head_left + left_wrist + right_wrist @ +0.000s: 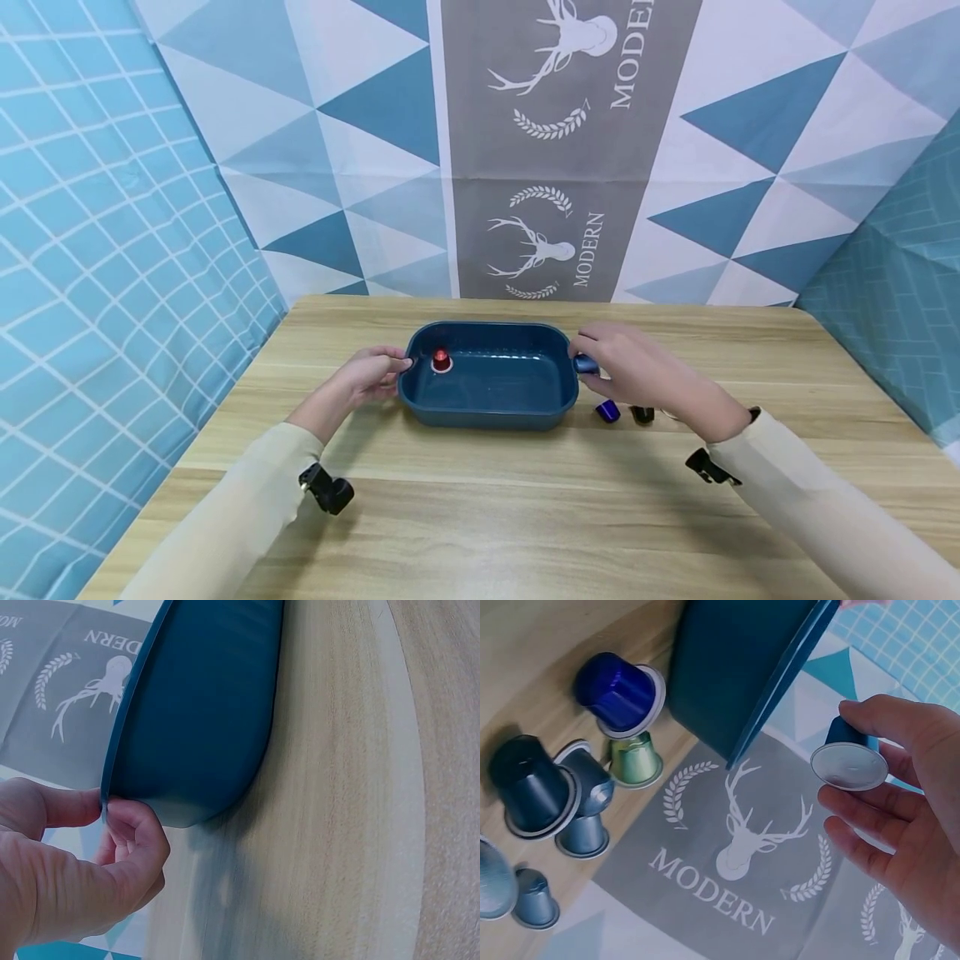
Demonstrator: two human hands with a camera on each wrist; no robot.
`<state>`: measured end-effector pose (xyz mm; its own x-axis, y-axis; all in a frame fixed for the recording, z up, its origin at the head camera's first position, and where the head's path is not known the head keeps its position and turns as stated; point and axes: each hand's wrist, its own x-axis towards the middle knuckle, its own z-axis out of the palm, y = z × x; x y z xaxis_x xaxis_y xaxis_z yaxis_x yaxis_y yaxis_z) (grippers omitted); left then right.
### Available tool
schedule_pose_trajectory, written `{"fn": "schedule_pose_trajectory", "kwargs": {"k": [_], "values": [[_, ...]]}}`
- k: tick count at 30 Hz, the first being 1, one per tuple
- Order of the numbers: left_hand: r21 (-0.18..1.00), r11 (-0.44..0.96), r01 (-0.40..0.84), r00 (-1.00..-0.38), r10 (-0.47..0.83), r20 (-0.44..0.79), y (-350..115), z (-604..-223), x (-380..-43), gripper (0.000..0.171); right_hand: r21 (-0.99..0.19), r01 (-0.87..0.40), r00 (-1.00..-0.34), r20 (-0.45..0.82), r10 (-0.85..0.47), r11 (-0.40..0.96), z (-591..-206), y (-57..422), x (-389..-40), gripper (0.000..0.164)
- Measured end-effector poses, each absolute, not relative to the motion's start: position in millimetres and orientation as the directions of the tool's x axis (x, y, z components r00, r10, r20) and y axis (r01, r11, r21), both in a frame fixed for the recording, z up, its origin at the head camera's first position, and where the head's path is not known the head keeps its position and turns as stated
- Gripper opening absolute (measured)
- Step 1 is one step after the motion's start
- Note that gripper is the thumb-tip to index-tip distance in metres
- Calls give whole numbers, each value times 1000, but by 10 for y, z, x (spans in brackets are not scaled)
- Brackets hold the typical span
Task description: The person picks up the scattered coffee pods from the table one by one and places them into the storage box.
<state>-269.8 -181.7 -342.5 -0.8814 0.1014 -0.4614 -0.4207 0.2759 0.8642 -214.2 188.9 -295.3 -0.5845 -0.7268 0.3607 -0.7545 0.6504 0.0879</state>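
A dark blue rectangular bin [491, 419] with rounded corners stands on the wooden table. Inside it, near the left end, is a red coffee capsule [442, 360]. My left hand [369, 374] pinches the bin's left rim between thumb and fingers, as the left wrist view also shows. At the right end, my right hand [624, 358] holds a blue coffee capsule [849, 757] between thumb and fingers, its pale foil lid showing in the right wrist view. The capsule is close beside the bin's right rim.
Right of the bin lie several loose capsules, among them a deep blue one [619, 694], a green one [635, 759] and a dark one [531, 784]. My right forearm partly hides this group in the head view. A patterned cloth [375, 150] hangs behind the table.
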Motion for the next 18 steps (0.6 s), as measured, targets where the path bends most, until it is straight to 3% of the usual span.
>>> {"fn": "schedule_pose_trajectory", "kwargs": {"k": [9, 18], "values": [[865, 270, -423, -879, 107, -464, -1808, -3406, -2699, 28, 120, -781, -547, 343, -763, 613, -2872, 1720, -2241, 23], [870, 257, -420, -883, 105, -457, -1800, -3419, -2680, 28, 129, -781, -562, 278, -779, 610, -2825, 1546, -2347, 23]]}}
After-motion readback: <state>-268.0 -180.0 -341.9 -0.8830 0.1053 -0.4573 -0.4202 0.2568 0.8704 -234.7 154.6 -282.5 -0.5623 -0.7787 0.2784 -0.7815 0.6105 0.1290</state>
